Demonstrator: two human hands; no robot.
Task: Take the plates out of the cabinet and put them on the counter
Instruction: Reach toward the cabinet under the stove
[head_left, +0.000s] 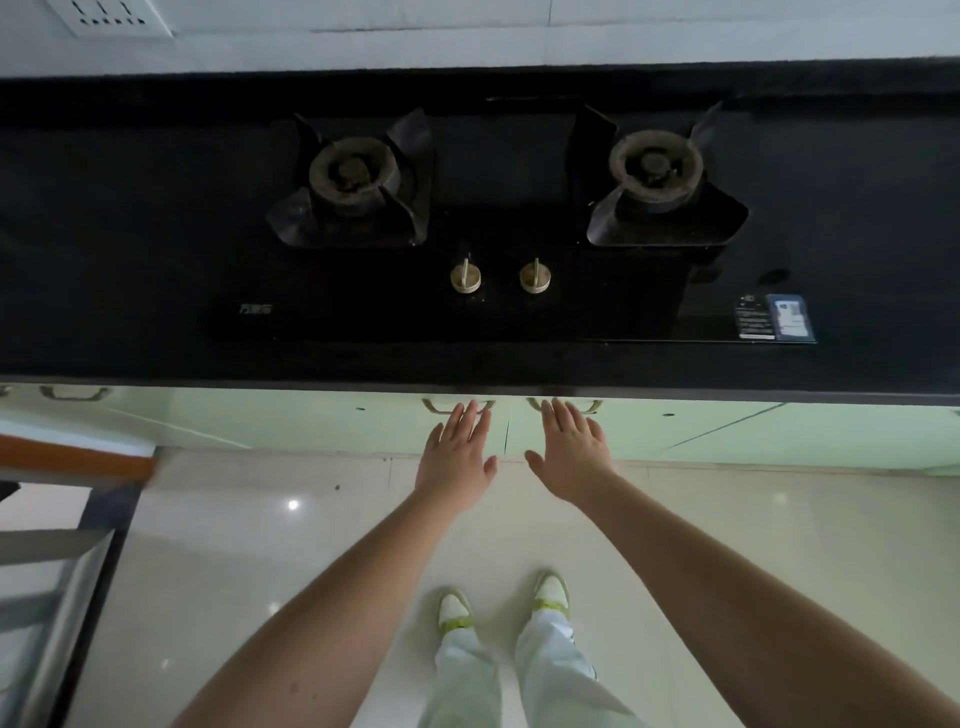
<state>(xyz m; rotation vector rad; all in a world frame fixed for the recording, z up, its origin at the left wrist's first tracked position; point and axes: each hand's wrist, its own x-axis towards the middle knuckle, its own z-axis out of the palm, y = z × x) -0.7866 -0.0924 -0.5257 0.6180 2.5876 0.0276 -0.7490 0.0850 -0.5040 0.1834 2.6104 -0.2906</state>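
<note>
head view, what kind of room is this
Most likely a home kitchen: a black glass two-burner gas hob set in a dark stone counter, with pale green cabinet doors below.

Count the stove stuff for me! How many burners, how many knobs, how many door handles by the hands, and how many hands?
Burners: 2, left burner and right burner
Knobs: 2, left knob and right knob
Door handles by the hands: 2, left handle and right handle
Hands: 2, left hand and right hand
Total: 8
</note>
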